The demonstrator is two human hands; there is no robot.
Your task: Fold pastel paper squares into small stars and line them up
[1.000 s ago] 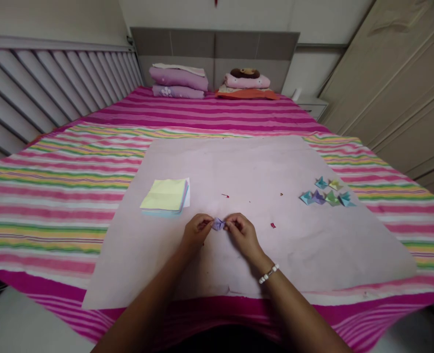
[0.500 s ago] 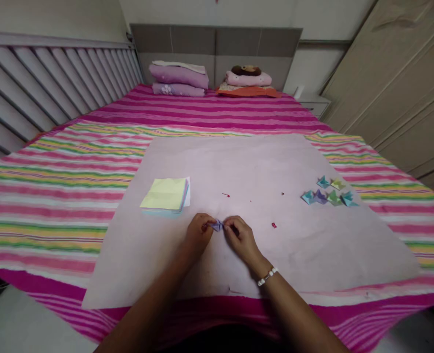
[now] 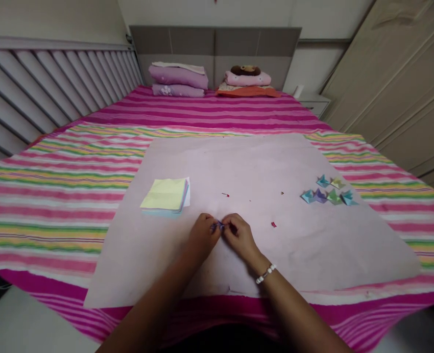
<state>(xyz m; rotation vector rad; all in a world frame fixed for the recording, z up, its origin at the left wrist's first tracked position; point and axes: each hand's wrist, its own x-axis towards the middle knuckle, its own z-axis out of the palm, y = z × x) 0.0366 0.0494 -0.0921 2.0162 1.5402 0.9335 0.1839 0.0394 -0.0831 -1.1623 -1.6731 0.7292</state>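
Paper stack [image 3: 165, 196] noted left on pale sheet [image 3: 261, 162]; six folded paper shapes [image 3: 332, 197] grouped right; pillows [image 3: 178, 78] stacked far.

Between your left hand [image 3: 201, 235] and right hand [image 3: 239, 236], the fold [image 3: 220, 225] is thin matt paper, as is the pad [image 3: 165, 195]. The sheet [image 3: 246, 162] looks smooth and matt; the bedspread [image 3: 55, 196] is soft matt cloth. Your bracelet [image 3: 265, 273] beads shine.

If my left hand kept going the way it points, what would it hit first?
Probably the right hand: the left hand points toward it, and only the purple folded paper that both hands pinch lies between them.
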